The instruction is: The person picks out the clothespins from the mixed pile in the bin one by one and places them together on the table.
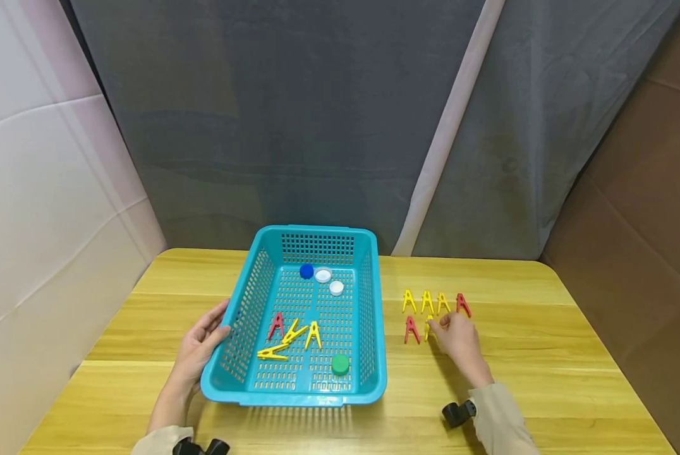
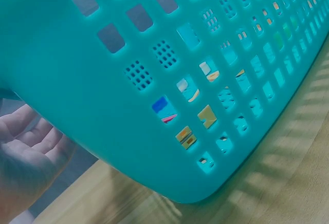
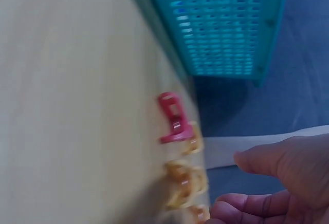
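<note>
My left hand (image 1: 194,351) grips the left rim of a teal plastic basket (image 1: 294,399), thumb over the rim; in the left wrist view its fingers (image 2: 38,136) curl beside the basket's outer wall. On the table to the right, my right hand (image 1: 459,344) has its fingertips right at a yellow clothespin (image 1: 428,328). In the right wrist view thumb and fingers stand apart, with that clothespin (image 3: 180,183) on the table just beyond them. Left of it stands a red clothespin (image 1: 411,330). Behind them is a row of three yellow clothespins (image 1: 427,302) and a red one (image 1: 462,304).
Inside the basket lie a red clothespin (image 1: 275,325), three yellow clothespins (image 1: 313,335), a blue cap (image 1: 306,272), two white caps (image 1: 337,288) and a green cap (image 1: 340,364). A grey curtain (image 1: 317,126) hangs behind the wooden table (image 1: 545,379).
</note>
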Action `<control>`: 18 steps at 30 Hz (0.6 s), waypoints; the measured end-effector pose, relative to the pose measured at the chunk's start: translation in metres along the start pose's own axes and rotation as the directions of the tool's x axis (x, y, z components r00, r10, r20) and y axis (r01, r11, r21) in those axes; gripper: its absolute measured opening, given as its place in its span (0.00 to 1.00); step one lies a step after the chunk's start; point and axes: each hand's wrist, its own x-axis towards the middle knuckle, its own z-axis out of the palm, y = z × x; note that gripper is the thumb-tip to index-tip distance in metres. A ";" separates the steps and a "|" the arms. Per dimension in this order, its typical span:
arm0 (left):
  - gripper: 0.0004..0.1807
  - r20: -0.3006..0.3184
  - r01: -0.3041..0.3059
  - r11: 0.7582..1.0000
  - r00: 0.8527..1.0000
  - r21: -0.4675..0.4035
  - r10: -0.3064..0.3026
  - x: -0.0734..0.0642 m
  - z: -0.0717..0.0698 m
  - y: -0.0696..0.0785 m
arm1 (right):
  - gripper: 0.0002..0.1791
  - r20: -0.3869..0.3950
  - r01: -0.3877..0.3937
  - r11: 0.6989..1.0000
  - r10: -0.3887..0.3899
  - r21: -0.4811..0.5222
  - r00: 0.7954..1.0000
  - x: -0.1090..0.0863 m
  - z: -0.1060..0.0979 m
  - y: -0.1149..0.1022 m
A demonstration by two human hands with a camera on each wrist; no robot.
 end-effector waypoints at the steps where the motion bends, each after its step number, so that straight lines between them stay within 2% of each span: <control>1: 0.25 -0.001 0.000 1.000 1.000 0.004 0.000 0.000 0.000 0.000 | 0.15 -0.015 0.019 1.000 -0.019 0.007 1.000 0.001 -0.002 -0.002; 5: 0.26 -0.001 0.003 1.000 1.000 0.017 -0.003 0.000 0.000 0.001 | 0.13 -0.077 0.101 0.994 -0.098 0.036 0.992 0.005 -0.010 -0.014; 8: 0.27 -0.002 0.005 1.000 1.000 0.018 -0.005 0.001 0.000 0.001 | 0.13 -0.095 0.136 0.989 -0.130 0.063 0.987 0.010 -0.015 -0.026; 18: 0.26 -0.009 0.008 1.000 1.000 0.019 -0.008 0.000 0.001 0.001 | 0.12 -0.062 0.164 0.972 -0.156 0.165 0.986 0.026 -0.023 -0.074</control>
